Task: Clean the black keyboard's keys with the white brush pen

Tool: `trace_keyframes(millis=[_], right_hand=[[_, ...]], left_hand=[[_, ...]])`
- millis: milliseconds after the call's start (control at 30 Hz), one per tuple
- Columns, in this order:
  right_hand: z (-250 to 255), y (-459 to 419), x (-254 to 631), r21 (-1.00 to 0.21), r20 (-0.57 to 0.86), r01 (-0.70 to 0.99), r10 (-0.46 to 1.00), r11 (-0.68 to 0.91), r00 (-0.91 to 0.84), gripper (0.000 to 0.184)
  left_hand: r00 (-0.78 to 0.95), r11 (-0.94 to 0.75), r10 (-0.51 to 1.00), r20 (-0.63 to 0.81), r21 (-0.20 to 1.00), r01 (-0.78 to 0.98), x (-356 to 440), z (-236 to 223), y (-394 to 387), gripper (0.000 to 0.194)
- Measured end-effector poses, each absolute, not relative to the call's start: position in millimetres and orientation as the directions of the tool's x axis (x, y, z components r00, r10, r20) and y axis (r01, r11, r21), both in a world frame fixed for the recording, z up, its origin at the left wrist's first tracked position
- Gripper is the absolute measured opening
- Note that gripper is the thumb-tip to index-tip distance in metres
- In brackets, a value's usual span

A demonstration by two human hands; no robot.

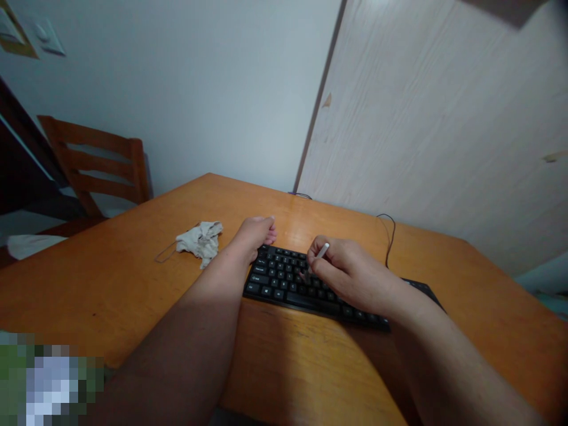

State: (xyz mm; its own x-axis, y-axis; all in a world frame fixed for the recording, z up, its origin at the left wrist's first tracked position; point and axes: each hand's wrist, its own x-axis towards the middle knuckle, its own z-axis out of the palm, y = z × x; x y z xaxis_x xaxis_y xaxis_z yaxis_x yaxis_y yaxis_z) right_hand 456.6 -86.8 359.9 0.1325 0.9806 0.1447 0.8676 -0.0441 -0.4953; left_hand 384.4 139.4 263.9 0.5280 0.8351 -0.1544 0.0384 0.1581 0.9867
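Observation:
A black keyboard [306, 299] lies on the wooden table in front of me. My left hand [260, 232] is at its far left corner, fingers curled around that edge. In my right hand [339, 266] is a slim brush [324, 251] with a white handle, pinched between thumb and fingers. The brush is tilted, and its blurred tip meets the keys near the middle of the keyboard. My right hand and forearm hide much of the keyboard's right part. To the left of my left forearm lies a crumpled pale grey cloth [199, 241] with a thin loop.
The wooden table [133, 278] reaches back to a pale wall and a light panel. A black cable [392, 236] runs behind the keyboard. A wooden chair [102, 163] stands at the far left. A blurred patch covers the lower left corner.

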Motion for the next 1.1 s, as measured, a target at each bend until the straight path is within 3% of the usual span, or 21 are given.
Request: trace_keyframes(millis=[200, 400, 667, 900, 1100], right_hand=[[367, -92, 451, -0.486, 0.108, 0.874, 0.989, -0.035, 0.1, 0.018], [374, -95, 451, -0.551, 0.036, 0.834, 0.997, -0.037, 0.068, 0.022], [368, -92, 459, -0.591, 0.229, 0.806, 0.965, 0.034, 0.127, 0.02], [370, -92, 456, -0.553, 0.108, 0.833, 0.992, 0.009, 0.062, 0.024], [368, -91, 460, -0.603, 0.181, 0.798, 0.978, 0.025, 0.106, 0.022]], left_hand=[[0.526, 0.169, 0.834, -0.164, 0.985, 0.039, 383, 266, 138, 0.028], [0.527, 0.174, 0.833, -0.167, 0.984, 0.038, 383, 267, 137, 0.028], [0.526, 0.181, 0.833, -0.171, 0.983, 0.033, 383, 268, 137, 0.027], [0.524, 0.181, 0.834, -0.173, 0.983, 0.037, 383, 267, 137, 0.027], [0.517, 0.187, 0.836, -0.183, 0.981, 0.046, 383, 267, 137, 0.027]])
